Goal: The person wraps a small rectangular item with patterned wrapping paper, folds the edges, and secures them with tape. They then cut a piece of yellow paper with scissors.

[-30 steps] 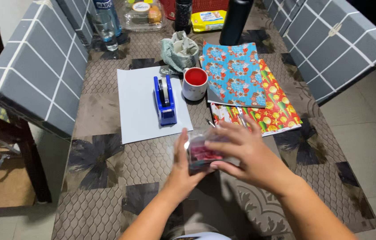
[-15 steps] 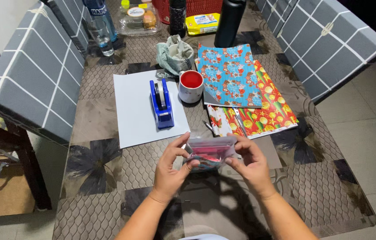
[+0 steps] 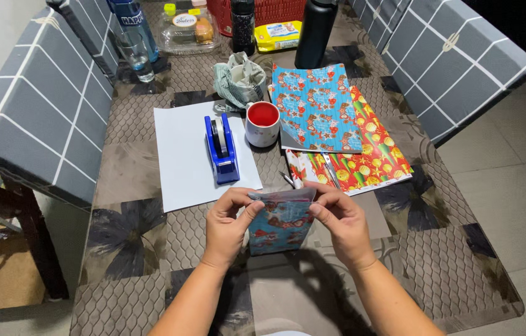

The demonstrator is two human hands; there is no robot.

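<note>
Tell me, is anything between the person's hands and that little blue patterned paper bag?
Nothing visible. Both the left hand and the right hand already pinch the top edge of the paper bag, held upright above the table. The blue tape dispenser and red-lined mug sit farther back, apart from it.

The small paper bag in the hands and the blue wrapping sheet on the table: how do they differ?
The small paper bag is folded, held upright by the left hand and right hand; the blue wrapping sheet lies flat, untouched, on other sheets. The bag is much smaller. Both share a blue festive pattern.
</note>
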